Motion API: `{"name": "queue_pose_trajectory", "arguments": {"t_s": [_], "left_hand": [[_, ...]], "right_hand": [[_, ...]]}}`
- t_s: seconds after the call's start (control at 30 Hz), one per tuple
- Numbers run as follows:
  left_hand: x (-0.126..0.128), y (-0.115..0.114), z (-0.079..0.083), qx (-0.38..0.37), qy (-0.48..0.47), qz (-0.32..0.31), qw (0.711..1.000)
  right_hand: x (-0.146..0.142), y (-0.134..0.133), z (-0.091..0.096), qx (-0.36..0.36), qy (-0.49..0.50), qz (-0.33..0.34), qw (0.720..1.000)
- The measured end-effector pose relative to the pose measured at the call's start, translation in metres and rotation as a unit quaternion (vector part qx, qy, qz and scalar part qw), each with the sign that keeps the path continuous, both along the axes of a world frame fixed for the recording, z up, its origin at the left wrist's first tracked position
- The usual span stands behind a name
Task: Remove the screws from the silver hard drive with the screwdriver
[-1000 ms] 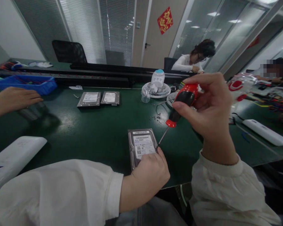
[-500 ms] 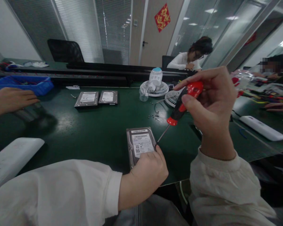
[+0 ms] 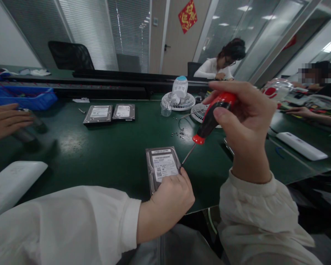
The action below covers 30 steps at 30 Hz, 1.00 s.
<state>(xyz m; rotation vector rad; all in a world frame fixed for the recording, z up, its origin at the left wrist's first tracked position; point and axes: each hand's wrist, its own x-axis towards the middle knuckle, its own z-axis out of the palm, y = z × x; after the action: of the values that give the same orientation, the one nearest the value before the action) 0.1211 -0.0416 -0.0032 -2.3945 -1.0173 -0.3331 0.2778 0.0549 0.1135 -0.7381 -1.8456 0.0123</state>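
Observation:
A silver hard drive (image 3: 163, 162) with a white label lies on the green table in front of me. My left hand (image 3: 173, 191) is closed over its near right part, a finger reaching along the right edge. In my right hand (image 3: 237, 114), the fingers wrap round a red and black screwdriver (image 3: 209, 117). Its shaft slants down to the left, and the tip meets the drive's right edge beside my left fingertips. Whether the tip sits in a screw cannot be made out. Small loose screws (image 3: 179, 133) are scattered beyond the drive.
Two more hard drives (image 3: 98, 114) lie farther back. A white fan (image 3: 180, 92) and a clear cup (image 3: 166, 109) stand behind the screws. At left, another person's hand (image 3: 8, 121) is near a blue bin (image 3: 22, 96). White casings (image 3: 302, 145) lie on both sides.
The screwdriver tip stays at the drive's edge, and my right fingers have shifted slightly on the handle. The other person's hand at left has moved. The whole view has shifted a little.

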Motion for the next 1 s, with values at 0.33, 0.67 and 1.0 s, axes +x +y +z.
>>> {"name": "queue_pose_trajectory", "arguments": {"t_s": [0.33, 0.67, 1.0], "left_hand": [[0.0, 0.0, 0.002, -0.006, -0.002, 0.004, 1.0], [0.001, 0.002, 0.002, 0.009, -0.021, -0.001, 1.0], [0.0, 0.001, 0.002, -0.003, -0.017, -0.004, 1.0]], "right_hand": [[-0.006, 0.004, 0.004, 0.025, 0.031, 0.047, 0.998], [0.0, 0.015, -0.003, 0.036, 0.034, 0.094, 0.994], [0.001, 0.005, 0.002, 0.054, -0.007, 0.029, 0.998]]}}
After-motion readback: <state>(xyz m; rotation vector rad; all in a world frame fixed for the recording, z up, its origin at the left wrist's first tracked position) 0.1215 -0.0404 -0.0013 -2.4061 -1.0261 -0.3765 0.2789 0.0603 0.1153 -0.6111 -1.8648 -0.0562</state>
